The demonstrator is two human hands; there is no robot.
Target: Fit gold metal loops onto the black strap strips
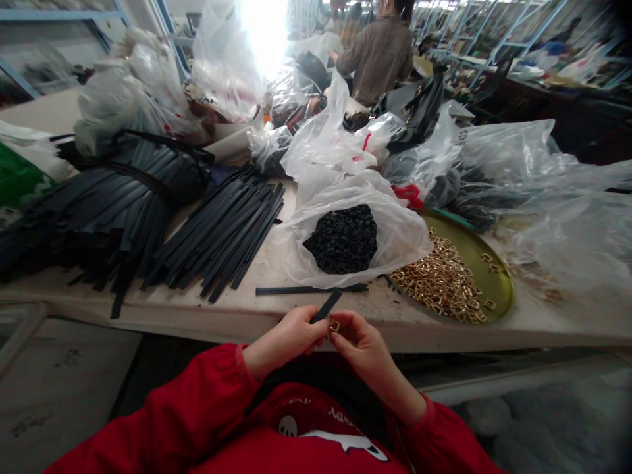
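My left hand (291, 336) is closed around a black strap (326, 305) whose end sticks up toward the table edge. My right hand (358, 339) pinches a small gold buckle (334, 325) right beside the strap. Both hands sit close together just below the table's front edge, above my red sleeves. A single black strap (311, 289) lies flat on the table just beyond my hands.
A pile of black straps (217, 230) covers the left of the table. An open plastic bag of small black loops (343, 238) sits in the middle. A brass tray (488, 263) with several gold buckles is at right. Plastic bags crowd the back, where another person (378, 56) sits.
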